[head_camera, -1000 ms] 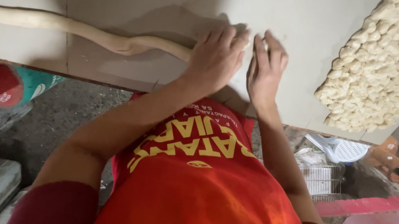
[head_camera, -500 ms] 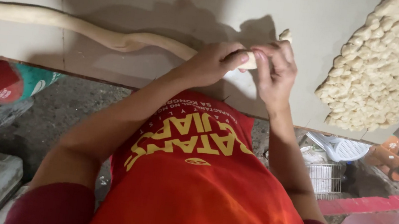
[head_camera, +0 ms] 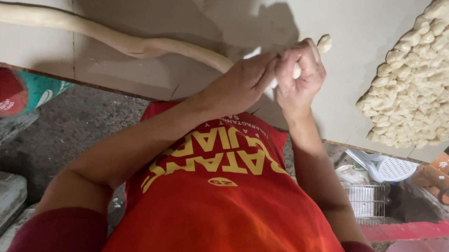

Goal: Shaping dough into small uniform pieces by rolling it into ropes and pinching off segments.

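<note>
Head view: left hand [head_camera: 240, 83] and right hand [head_camera: 300, 75] both pinch the long pale dough rope's [head_camera: 105, 36] end; heaped cut dough pieces [head_camera: 439, 71] done, most rope left.

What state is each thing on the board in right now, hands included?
Dough rope: long, uneven, lying flat on the board, its near end in the hands.
Left hand: fingers closed on the rope's end.
Right hand: fingers pinched shut on the dough end, lifted off the board.
Small dough piece: sticking up above the right hand.
Pile of cut pieces: heaped at the board's right edge.
Board: pale, flat.
</note>
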